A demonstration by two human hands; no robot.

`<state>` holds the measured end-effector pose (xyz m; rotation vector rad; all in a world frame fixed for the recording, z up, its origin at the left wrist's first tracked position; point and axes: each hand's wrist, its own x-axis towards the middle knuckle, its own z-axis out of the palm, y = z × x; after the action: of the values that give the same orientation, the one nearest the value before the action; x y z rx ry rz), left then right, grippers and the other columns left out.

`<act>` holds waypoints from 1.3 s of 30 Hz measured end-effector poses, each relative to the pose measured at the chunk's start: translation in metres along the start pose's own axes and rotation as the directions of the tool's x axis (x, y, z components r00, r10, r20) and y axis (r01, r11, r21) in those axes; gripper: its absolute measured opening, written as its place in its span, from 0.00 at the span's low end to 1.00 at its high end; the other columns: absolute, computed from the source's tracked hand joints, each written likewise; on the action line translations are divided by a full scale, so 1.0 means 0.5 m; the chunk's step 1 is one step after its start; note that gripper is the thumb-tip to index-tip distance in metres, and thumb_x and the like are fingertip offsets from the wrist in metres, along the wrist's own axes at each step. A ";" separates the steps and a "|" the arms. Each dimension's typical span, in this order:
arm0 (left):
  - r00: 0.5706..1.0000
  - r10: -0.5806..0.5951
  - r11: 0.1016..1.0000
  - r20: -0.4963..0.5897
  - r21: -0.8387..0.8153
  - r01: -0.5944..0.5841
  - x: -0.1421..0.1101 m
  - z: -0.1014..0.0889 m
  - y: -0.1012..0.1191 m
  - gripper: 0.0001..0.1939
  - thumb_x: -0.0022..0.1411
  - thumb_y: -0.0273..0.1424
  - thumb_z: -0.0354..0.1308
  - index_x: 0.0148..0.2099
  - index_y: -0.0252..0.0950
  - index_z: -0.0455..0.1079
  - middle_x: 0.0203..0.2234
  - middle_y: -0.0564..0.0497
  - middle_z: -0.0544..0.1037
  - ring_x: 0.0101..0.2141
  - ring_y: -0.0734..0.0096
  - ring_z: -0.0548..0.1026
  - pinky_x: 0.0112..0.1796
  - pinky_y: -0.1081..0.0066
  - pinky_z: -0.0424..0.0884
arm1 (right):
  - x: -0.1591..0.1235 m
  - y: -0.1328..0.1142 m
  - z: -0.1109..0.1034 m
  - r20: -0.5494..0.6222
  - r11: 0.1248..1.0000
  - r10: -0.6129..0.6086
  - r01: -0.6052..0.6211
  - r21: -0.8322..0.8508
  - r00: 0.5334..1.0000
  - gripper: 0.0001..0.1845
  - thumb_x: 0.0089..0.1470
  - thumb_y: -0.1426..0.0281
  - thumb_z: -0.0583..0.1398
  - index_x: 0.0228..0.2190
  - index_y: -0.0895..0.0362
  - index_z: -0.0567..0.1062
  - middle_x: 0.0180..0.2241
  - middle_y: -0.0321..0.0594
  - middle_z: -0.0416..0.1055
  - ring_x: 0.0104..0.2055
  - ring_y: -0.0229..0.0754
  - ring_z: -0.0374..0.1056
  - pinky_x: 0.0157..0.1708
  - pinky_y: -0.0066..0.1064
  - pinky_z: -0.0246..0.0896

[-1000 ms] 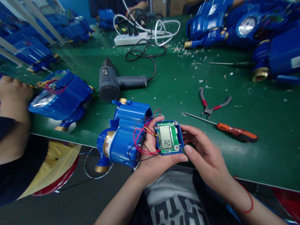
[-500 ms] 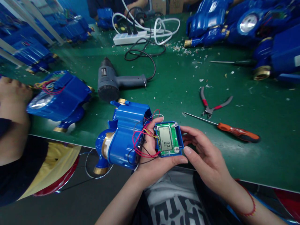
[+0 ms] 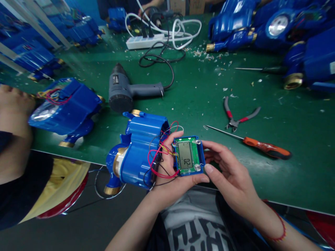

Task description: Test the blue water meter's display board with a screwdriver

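A small blue frame with a green circuit board and LCD screen (image 3: 187, 156) lies in my left hand (image 3: 170, 181), whose fingers curl under it and whose thumb presses its lower edge. Red, black and yellow wires (image 3: 158, 158) run from the board into a blue water meter body (image 3: 136, 151) with brass fittings, which hangs over the table's near edge against my left hand. My right hand (image 3: 229, 174) grips the frame's right side with fingertips on its rim.
On the green table (image 3: 199, 94) lie an orange-handled screwdriver (image 3: 264, 147), red-grey cutters (image 3: 235, 116), a grey heat gun (image 3: 125, 92), a white power strip (image 3: 142, 42) with cables, and more blue meters (image 3: 65, 108). Another person's arm (image 3: 13, 118) rests at the left.
Both hands and the board module shifted very slightly left and tilted a little; otherwise nothing moved.
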<state>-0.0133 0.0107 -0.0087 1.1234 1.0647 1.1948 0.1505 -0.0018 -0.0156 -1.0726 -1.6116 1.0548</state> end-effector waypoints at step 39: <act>0.998 -0.011 0.987 0.056 -0.160 0.020 -0.001 0.002 0.007 0.44 0.41 0.25 0.76 0.57 0.52 0.60 0.44 0.57 0.76 0.43 0.69 0.78 0.44 0.71 0.76 | -0.002 -0.004 0.002 -0.002 0.998 0.005 -0.004 0.060 1.000 0.21 0.65 0.69 0.57 0.58 0.47 0.64 0.50 0.39 0.63 0.46 0.38 0.64 0.44 0.28 0.62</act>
<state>-0.0128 0.0101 -0.0050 1.0153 0.9165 1.2081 0.1494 -0.0036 -0.0142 -1.0375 -1.5667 1.0980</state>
